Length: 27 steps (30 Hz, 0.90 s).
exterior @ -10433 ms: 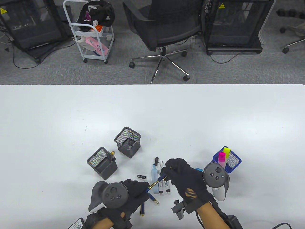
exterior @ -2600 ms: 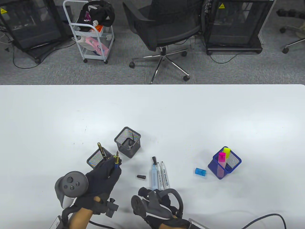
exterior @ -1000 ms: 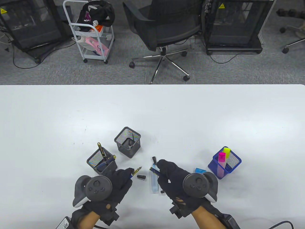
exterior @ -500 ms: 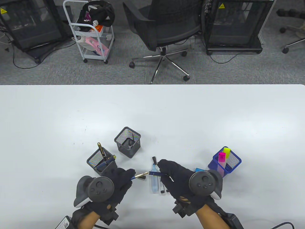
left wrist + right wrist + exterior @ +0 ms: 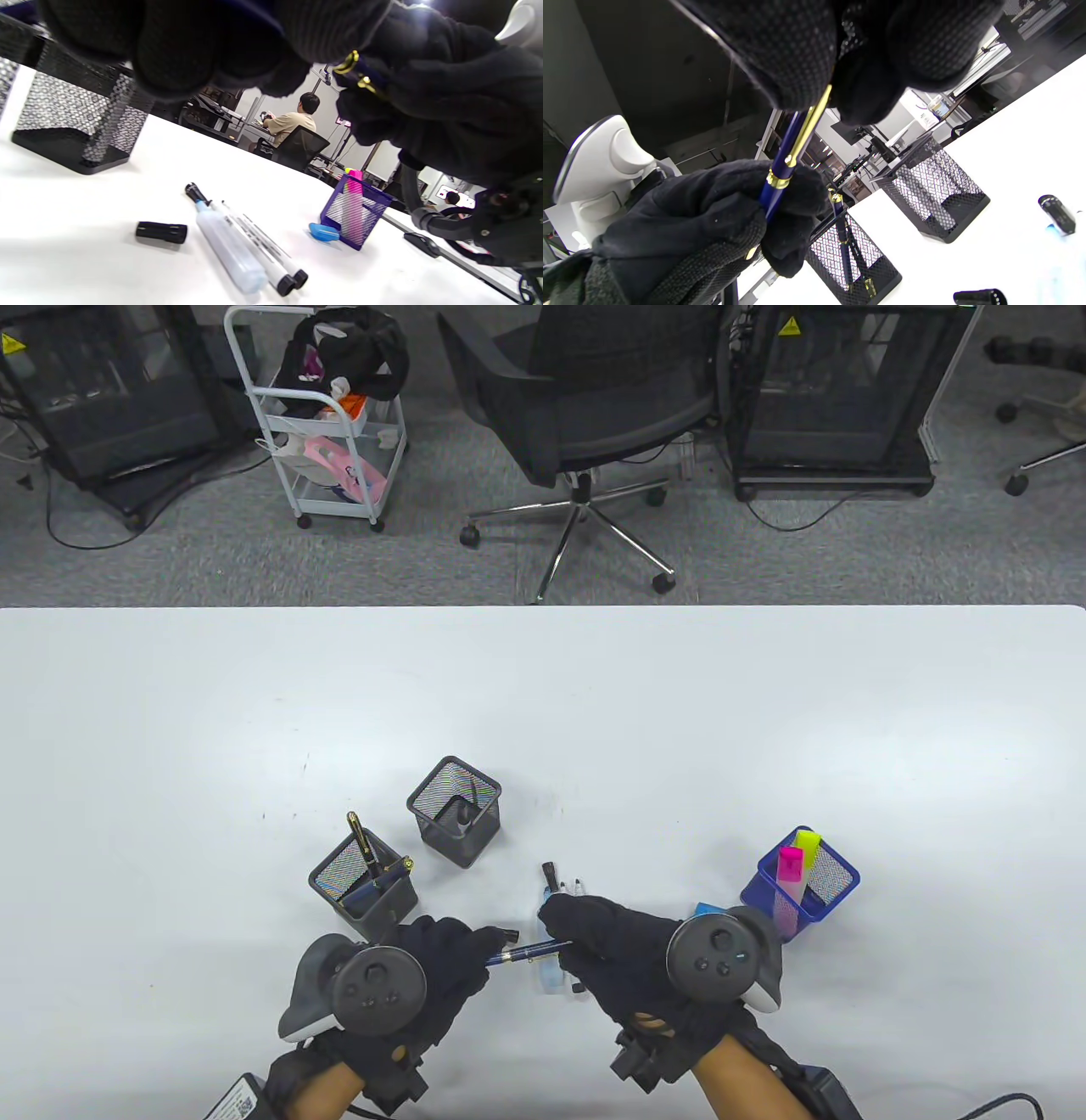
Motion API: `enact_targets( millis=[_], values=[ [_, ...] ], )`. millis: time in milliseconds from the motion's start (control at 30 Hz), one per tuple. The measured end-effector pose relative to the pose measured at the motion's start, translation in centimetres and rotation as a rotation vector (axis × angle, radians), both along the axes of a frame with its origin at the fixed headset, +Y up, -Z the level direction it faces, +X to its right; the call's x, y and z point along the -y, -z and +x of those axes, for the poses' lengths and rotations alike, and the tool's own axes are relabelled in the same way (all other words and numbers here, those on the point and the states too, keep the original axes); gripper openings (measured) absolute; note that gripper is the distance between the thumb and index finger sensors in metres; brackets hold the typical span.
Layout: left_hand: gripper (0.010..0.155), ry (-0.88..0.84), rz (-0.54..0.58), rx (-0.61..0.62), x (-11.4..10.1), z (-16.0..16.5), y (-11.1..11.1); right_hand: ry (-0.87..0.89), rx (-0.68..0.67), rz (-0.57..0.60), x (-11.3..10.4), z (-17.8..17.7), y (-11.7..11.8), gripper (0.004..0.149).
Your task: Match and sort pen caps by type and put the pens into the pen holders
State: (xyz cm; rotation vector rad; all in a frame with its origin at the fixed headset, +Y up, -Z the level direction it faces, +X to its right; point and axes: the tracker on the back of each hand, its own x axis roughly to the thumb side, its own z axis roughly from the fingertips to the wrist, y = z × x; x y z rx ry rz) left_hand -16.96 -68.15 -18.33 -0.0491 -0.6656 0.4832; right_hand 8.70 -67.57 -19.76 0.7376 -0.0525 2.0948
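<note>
A blue fountain pen (image 5: 530, 954) with gold trim hangs level above the table between my two hands. My left hand (image 5: 477, 957) grips its barrel, and my right hand (image 5: 562, 929) pinches the blue cap (image 5: 797, 140), which sits over the nib end. The right wrist view shows the cap's gold clip and band against my left hand (image 5: 712, 228). The near black mesh holder (image 5: 365, 891) contains two fountain pens. A second black holder (image 5: 454, 810) has one marker in it. The blue mesh holder (image 5: 806, 882) contains a pink and a yellow highlighter.
On the table under my hands lie a pale blue highlighter (image 5: 229, 250), two white markers (image 5: 271, 258) and a loose black cap (image 5: 161, 232). A blue cap (image 5: 323, 232) lies beside the blue holder (image 5: 354, 212). An office chair (image 5: 585, 407) stands beyond the table's far edge.
Half a second ago the bare nib met the cap's mouth. Now the cap covers the nib and my hands are closer together, slightly nearer to me.
</note>
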Motion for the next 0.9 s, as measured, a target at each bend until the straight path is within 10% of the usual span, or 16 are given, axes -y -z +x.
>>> enact_targets(
  millis=[433, 900],
  values=[
    [0.051, -0.014, -0.029, 0.008, 0.6, 0.2, 0.1, 0.013, 0.013, -0.045, 0.4, -0.4, 0.1, 0.05],
    [0.05, 0.189, 0.228, -0.102, -0.3, 1.8, -1.5, -0.071, 0.011, 0.072, -0.5, -0.6, -0.6, 0.053]
  ],
)
